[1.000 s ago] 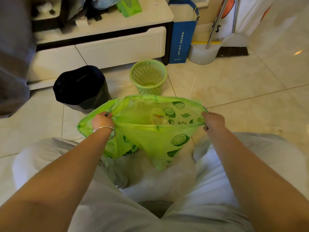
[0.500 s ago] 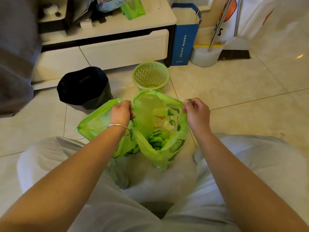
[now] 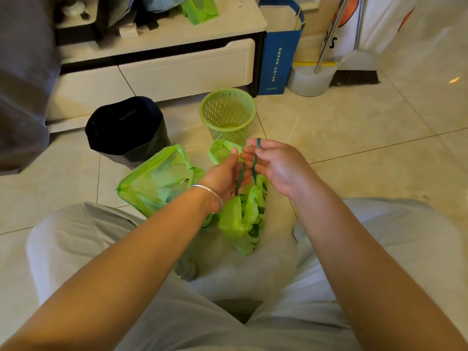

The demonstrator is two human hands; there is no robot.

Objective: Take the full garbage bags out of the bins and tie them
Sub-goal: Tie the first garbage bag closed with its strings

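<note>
A green lime-print garbage bag (image 3: 243, 221) hangs between my knees, its mouth gathered shut. Two dark green drawstrings (image 3: 254, 164) rise from it. My right hand (image 3: 278, 168) pinches one string at its top end. My left hand (image 3: 228, 173), with a bracelet on the wrist, is beside it with the other string across its fingers. A second green bag (image 3: 157, 181) lies open on the floor to the left. Behind stand a green mesh bin (image 3: 228, 114) with no bag in it and a bin with a black bag (image 3: 126, 127).
A low white cabinet (image 3: 177, 69) runs along the back. Right of it stand a blue paper bag (image 3: 278, 59) and a white bucket (image 3: 311, 79) with a metal pole. A grey cloth hangs at the left edge. The floor is pale tile.
The bag's wide-open mouth has been drawn shut. My hands came together from its two sides and rose, pulling the drawstrings up out of the rim.
</note>
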